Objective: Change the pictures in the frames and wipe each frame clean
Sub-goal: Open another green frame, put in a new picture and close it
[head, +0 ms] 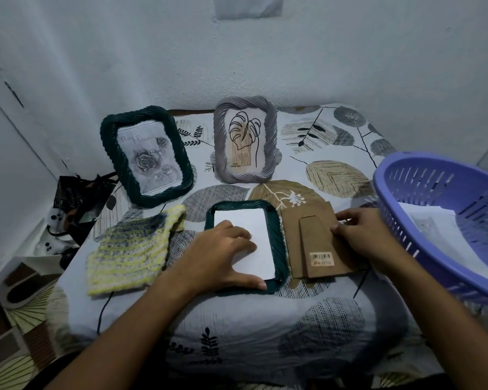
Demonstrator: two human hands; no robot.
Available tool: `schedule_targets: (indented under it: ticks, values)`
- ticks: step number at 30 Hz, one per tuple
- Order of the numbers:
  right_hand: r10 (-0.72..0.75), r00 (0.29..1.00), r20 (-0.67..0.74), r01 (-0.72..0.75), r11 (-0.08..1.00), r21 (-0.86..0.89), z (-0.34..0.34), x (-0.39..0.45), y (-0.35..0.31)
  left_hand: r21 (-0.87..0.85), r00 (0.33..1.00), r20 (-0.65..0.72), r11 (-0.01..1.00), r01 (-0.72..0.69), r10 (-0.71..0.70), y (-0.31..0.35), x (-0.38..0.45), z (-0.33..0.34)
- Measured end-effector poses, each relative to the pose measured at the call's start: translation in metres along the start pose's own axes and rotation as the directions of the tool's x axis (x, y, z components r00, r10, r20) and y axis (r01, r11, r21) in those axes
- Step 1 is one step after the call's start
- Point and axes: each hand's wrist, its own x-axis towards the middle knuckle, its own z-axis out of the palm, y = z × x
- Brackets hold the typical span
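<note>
A dark green twisted frame (pixel 279 237) lies face down on the bed in front of me, with a white sheet (pixel 245 220) in its opening. My left hand (pixel 223 257) presses flat on that sheet, thumb along the frame's near edge. Just right of it lies the brown cardboard backing (pixel 310 249) with its stand flap and a barcode sticker. My right hand (pixel 358 232) grips the backing's right edge. Two more frames stand at the back: a dark green one (pixel 147 156) with a rose picture and a grey one (pixel 245 139) with a leaf drawing. A yellow-grey knitted cloth (pixel 130 251) lies at the left.
A purple plastic basket (pixel 423 220) with papers in it sits at the right, close to my right forearm. The bed has a leaf-patterned sheet (pixel 237 333) and meets white walls behind and to the left. Dark clutter (pixel 76 198) lies on the floor at the left.
</note>
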Motion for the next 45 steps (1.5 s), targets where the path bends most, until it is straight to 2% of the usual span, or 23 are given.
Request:
schedule_targets:
  ticks: [7,10,12,14,17,21,26,28,31,34,37,41,45]
  values:
    - [-0.094,0.994,-0.062,0.070,0.947,-0.313,0.006,0.003,0.004,0.002,0.999,0.044,1.000,-0.003,0.002,-0.002,0.002,0.000]
    - [-0.198,0.975,-0.098,0.140,0.895,-0.423,0.006,-0.001,0.002,0.007,0.999,0.046,1.000,-0.020,0.019,-0.003,0.002,0.000]
    - [-0.308,0.951,-0.015,0.274,0.868,-0.414,0.008,-0.008,-0.001,0.006,0.998,0.049,0.999,-0.033,0.032,-0.005,0.001,0.000]
    - [-0.396,0.905,0.155,0.424,0.811,-0.403,0.014,-0.017,-0.004,0.012,0.998,0.057,0.999,-0.040,0.039,-0.006,0.001,0.000]
    - [-0.386,0.857,0.342,0.513,0.704,-0.492,0.028,-0.023,-0.001,0.041,0.997,0.070,0.998,-0.039,0.036,-0.007,0.000,0.000]
    - [-0.301,0.878,0.372,0.476,0.630,-0.614,0.040,-0.023,0.006,0.055,0.996,0.081,0.998,-0.026,0.022,-0.007,0.000,0.000]
    - [-0.314,0.881,0.354,0.474,0.586,-0.658,0.045,-0.025,0.009,0.059,0.996,0.089,0.998,-0.024,0.019,-0.007,0.000,0.001]
    - [-0.311,0.881,0.358,0.474,0.594,-0.650,0.044,-0.025,0.008,0.059,0.996,0.085,0.998,-0.029,0.024,-0.007,0.000,0.000]
    - [-0.345,0.887,0.309,0.462,0.669,-0.582,0.041,-0.028,0.000,0.055,0.996,0.090,0.998,-0.029,0.024,-0.007,0.000,0.000]
    - [-0.476,0.863,0.168,0.499,0.753,-0.429,0.041,-0.029,-0.008,0.045,0.996,0.085,0.999,-0.025,0.021,-0.008,-0.001,0.000]
    - [-0.498,0.850,0.174,0.528,0.803,-0.277,0.048,-0.028,-0.016,-0.011,0.998,0.059,1.000,-0.005,0.005,-0.011,-0.004,-0.001]
    - [-0.455,0.860,0.231,0.509,0.789,-0.344,0.060,-0.025,-0.023,-0.082,0.998,0.053,0.995,0.048,-0.044,-0.024,-0.010,-0.005]
    - [-0.386,0.885,0.261,0.466,0.757,-0.458,0.073,-0.019,-0.027,-0.096,0.984,0.157,0.990,0.099,-0.083,-0.028,-0.016,-0.005]
